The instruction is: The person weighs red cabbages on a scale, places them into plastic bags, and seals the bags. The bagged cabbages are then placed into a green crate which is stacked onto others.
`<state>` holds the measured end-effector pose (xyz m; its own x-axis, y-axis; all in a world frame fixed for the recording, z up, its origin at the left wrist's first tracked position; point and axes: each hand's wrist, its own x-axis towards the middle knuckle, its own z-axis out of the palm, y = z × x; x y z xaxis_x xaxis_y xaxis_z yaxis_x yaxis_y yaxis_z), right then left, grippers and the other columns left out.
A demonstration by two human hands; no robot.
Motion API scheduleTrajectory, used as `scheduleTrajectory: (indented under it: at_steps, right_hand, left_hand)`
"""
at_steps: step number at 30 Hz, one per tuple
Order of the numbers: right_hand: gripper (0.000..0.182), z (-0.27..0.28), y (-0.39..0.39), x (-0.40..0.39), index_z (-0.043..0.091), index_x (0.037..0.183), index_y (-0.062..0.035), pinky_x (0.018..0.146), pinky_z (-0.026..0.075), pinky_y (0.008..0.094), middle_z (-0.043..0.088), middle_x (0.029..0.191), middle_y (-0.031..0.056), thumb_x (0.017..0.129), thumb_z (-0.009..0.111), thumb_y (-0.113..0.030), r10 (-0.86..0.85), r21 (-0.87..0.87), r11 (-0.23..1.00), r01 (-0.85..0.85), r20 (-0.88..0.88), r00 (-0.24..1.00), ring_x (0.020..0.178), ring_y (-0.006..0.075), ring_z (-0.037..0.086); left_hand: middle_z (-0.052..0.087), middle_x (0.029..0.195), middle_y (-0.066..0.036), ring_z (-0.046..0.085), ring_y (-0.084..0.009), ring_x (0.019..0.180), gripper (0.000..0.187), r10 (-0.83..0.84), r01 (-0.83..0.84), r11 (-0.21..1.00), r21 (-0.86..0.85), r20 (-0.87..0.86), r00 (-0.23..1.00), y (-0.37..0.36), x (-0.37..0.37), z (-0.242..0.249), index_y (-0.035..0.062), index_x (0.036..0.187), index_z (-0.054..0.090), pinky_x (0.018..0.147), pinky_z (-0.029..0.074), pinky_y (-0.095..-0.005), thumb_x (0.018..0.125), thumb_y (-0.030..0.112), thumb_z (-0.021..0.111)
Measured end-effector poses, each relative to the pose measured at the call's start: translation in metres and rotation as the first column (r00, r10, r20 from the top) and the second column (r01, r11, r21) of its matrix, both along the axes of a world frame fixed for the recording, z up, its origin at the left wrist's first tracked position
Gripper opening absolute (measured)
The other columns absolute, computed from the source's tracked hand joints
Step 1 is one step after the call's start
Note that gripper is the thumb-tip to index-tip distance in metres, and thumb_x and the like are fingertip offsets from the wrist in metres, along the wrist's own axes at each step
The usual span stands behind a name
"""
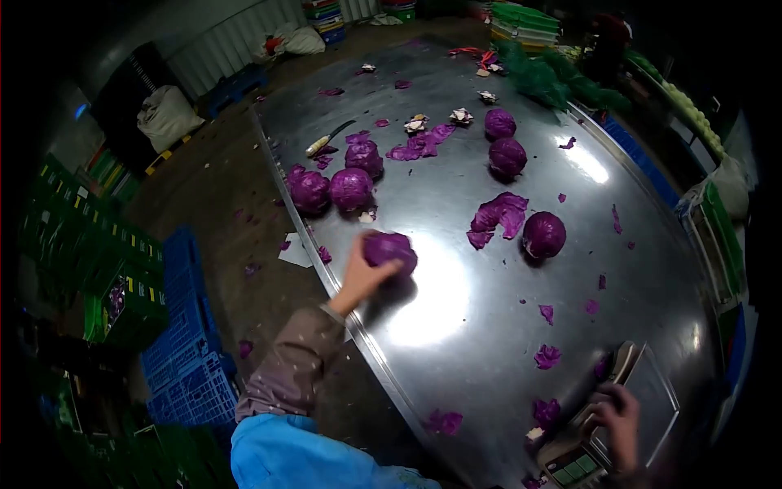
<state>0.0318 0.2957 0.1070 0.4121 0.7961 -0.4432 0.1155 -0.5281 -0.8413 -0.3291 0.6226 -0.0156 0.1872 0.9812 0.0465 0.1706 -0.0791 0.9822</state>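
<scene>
My left hand point(357, 275) is closed around a red cabbage point(393, 254), just over the metal table point(489, 318) near its left edge. Three more red cabbages point(351, 189) sit together beyond that hand. My right hand point(621, 425) is at the lower right, over a scale point(574, 466) with a display and a flat platform. Its fingers are loosely bent and apart, and I see nothing held in them. A single red cabbage point(544, 235) and a peeled-off leaf point(498, 216) lie in the middle. Two others point(507, 158) stand farther back.
A curved knife point(329, 138) with a pale handle lies near the far left edge. Loose leaves and cut stumps point(461, 116) are scattered about. Green netting point(533, 75) and stacked crates point(524, 24) are at the back. Blue pallets point(186, 326) and green crates point(122, 306) stand left.
</scene>
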Motion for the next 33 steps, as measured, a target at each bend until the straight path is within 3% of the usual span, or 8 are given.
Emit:
scheduleTrajectory:
  at_steps: [4, 6, 10, 16, 20, 23, 26, 33]
  right_hand:
    - [0.089, -0.039, 0.062, -0.083, 0.016, 0.134, -0.01, 0.072, 0.052, 0.0482, 0.032, 0.129, 0.0192, 0.071, 0.064, -0.05, 0.193, 0.249, 0.967, -0.061, -0.553, 0.811, 0.103, 0.033, 0.05]
    - [0.098, -0.041, 0.079, -0.098, 0.015, 0.136, -0.0134, 0.078, 0.049, 0.05, 0.029, 0.132, 0.0205, 0.064, 0.063, -0.061, 0.106, 0.168, 0.977, 0.133, -0.919, 0.38, 0.108, 0.0387, 0.045]
    - [0.091, -0.064, 0.031, -0.067, 0.024, 0.133, -0.014, 0.081, 0.039, 0.0659, 0.032, 0.13, 0.0178, 0.065, 0.062, -0.061, 0.072, 0.235, 0.898, 0.373, -0.913, 0.402, 0.117, 0.0415, 0.036]
    - [0.069, -0.038, -0.029, 0.002, 0.042, 0.123, -0.0136, 0.088, 0.045, 0.0429, 0.049, 0.114, 0.0107, 0.07, 0.06, -0.054, -0.487, 0.302, 0.488, 0.819, -0.684, 0.543, 0.101, 0.0272, 0.051]
    - [0.065, -0.056, -0.129, 0.089, 0.036, 0.128, -0.0117, 0.084, 0.045, 0.0372, 0.044, 0.123, 0.0098, 0.078, 0.053, -0.049, -0.667, 0.37, 0.588, 0.719, -0.282, 0.69, 0.111, 0.024, 0.045]
    - [0.063, -0.091, -0.195, 0.144, 0.034, 0.129, -0.0089, 0.086, 0.042, 0.0368, 0.043, 0.124, 0.012, 0.081, 0.054, -0.043, -0.682, 0.371, 0.687, 0.625, 0.625, 0.379, 0.113, 0.0258, 0.043]
    - [0.062, -0.092, -0.215, 0.143, 0.032, 0.13, -0.0074, 0.09, 0.038, 0.0373, 0.039, 0.129, 0.0144, 0.081, 0.055, -0.037, -0.517, 0.312, 0.79, 0.528, 0.802, 0.299, 0.116, 0.0272, 0.04]
    - [0.068, -0.077, -0.18, 0.097, 0.031, 0.129, -0.001, 0.096, 0.032, 0.0328, 0.042, 0.121, 0.016, 0.073, 0.065, -0.019, -0.647, 0.336, 0.731, 0.595, 0.62, 0.444, 0.112, 0.0256, 0.041]
  left_hand:
    - [0.038, 0.122, -0.014, 0.042, -0.0257, 0.112, 0.083, -0.649, 0.66, 0.747, -0.077, 0.13, 0.75, -0.065, 0.062, 0.068, 0.0121, 0.129, 0.024, 0.093, 0.037, -0.0378, 0.065, 0.026, 0.075]
    - [0.035, 0.126, -0.013, 0.036, -0.0276, 0.118, 0.081, -0.751, 0.785, 0.619, -0.029, 0.269, 0.603, -0.051, 0.078, 0.07, 0.013, 0.131, 0.023, 0.096, 0.033, -0.0409, 0.069, 0.032, 0.072]
    - [0.033, 0.127, -0.022, 0.034, -0.0357, 0.117, 0.07, 0.379, 0.137, 0.688, 0.712, -0.515, 0.769, 0.092, 0.051, 0.002, 0.0076, 0.124, 0.038, 0.095, 0.032, -0.0439, 0.068, 0.033, 0.071]
    - [0.03, 0.124, -0.023, 0.031, -0.0399, 0.116, 0.086, 0.4, -0.115, 0.908, 0.403, -0.751, 0.525, 0.163, -0.013, -0.016, 0.0172, 0.126, 0.035, 0.09, 0.037, -0.0463, 0.053, 0.028, 0.079]
    - [0.031, 0.122, -0.022, 0.03, -0.0414, 0.114, 0.078, 0.435, -0.006, 0.851, 0.525, -0.699, 0.568, 0.154, -0.012, -0.028, 0.0135, 0.123, 0.039, 0.087, 0.038, -0.0467, 0.055, 0.025, 0.076]
    - [0.041, 0.115, -0.02, 0.044, -0.0342, 0.104, 0.068, 0.363, -0.174, 0.895, 0.41, -0.442, 0.82, 0.137, -0.006, -0.03, 0.0056, 0.119, 0.041, 0.084, 0.042, -0.0426, 0.062, 0.024, 0.073]
    - [0.048, 0.115, -0.013, 0.052, -0.0228, 0.102, 0.056, 0.195, 0.017, 0.9, -0.436, 0.436, 0.879, 0.09, 0.015, -0.001, 0.0049, 0.122, 0.038, 0.087, 0.046, -0.0403, 0.077, 0.029, 0.062]
    - [0.04, 0.124, -0.013, 0.044, -0.0296, 0.113, 0.065, -0.225, 0.655, 0.633, -0.414, 0.711, 0.667, -0.013, 0.102, 0.026, 0.0102, 0.128, 0.031, 0.091, 0.042, -0.046, 0.076, 0.038, 0.061]
